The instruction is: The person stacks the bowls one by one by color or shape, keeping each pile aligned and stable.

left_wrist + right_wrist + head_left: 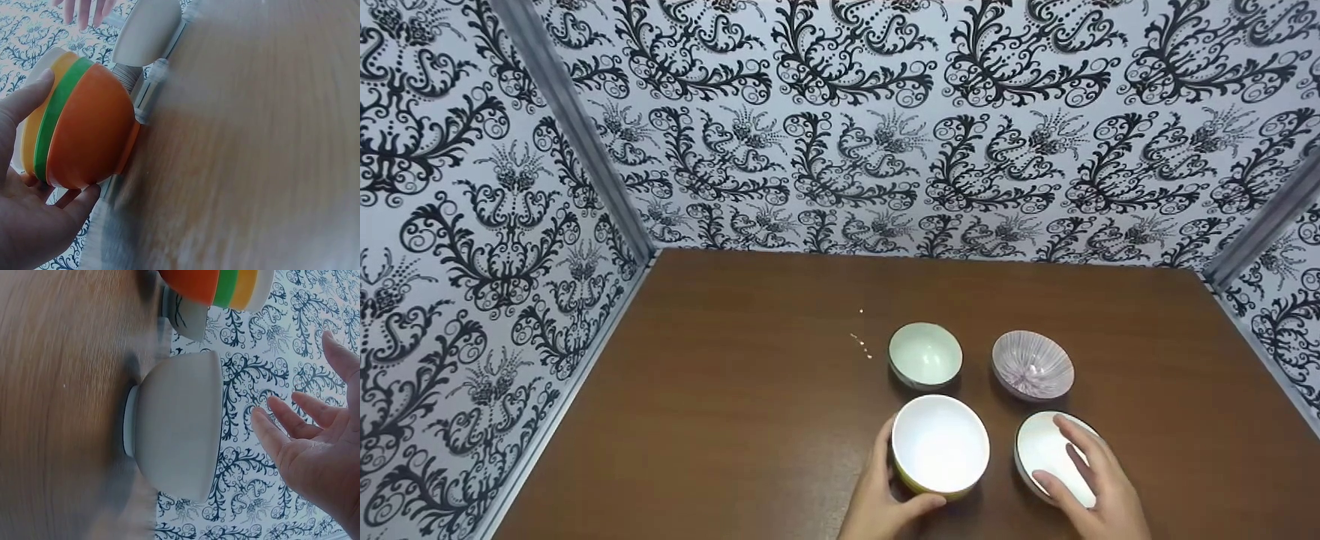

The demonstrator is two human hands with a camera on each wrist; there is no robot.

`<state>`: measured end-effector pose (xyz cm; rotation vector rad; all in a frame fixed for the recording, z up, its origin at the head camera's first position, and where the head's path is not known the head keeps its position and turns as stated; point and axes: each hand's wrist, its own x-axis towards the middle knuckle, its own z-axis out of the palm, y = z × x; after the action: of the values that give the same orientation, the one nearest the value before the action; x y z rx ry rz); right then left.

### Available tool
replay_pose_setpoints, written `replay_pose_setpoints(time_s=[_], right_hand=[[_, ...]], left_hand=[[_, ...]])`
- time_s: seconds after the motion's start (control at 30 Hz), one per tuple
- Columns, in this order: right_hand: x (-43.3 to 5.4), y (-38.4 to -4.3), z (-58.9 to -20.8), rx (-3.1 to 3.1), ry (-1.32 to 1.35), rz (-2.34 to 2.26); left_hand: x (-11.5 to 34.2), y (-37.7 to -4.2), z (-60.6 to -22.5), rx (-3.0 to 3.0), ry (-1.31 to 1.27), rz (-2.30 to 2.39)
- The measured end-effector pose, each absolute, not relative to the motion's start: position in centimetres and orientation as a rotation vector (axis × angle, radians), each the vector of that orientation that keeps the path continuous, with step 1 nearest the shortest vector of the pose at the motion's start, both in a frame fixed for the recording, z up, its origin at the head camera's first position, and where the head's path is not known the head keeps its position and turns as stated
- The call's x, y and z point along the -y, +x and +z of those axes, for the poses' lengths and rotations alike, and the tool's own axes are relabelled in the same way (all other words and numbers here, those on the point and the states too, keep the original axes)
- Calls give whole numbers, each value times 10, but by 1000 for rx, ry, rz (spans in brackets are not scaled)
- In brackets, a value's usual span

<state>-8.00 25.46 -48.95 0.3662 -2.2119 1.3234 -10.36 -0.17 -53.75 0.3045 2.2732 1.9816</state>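
Stack of bowls (941,446) is being gripped by the left hand (877,499) left of the white bowl (1042,450), right hand (1102,484) hovering spread above that; stack is probably feeling stiff, slick, favouring side grips

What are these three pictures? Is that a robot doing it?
No robot! These show a person's bare left hand and right hand. One picture comes from a camera worn on the head, looking down. The other two come from wrist cameras, so things look tipped sideways. The left hand holds what looks like a stack of colored bowls. The right hand is over a white bowl, not touching it. Farther back on the brown table sit a pale green bowl and a purple-streaked bowl.
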Motion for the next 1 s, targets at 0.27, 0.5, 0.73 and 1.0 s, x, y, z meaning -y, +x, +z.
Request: replay_pose_setpoints(time_s=[0.27, 0.5, 0.73, 1.0], right_hand=[[-261, -81, -492, 2190, 370, 1305], [-262, -78, -488, 2236, 261, 1308], [-263, -75, -482, 2255, 99, 1299], [-267, -74, -480, 2261, -95, 1306]], left_hand=[[3, -102, -538, -2325, 409, 2020], [2, -102, -539, -2344, 400, 2017], [2, -103, -539, -2342, 372, 2005], [2, -103, -540, -2342, 386, 2014]])
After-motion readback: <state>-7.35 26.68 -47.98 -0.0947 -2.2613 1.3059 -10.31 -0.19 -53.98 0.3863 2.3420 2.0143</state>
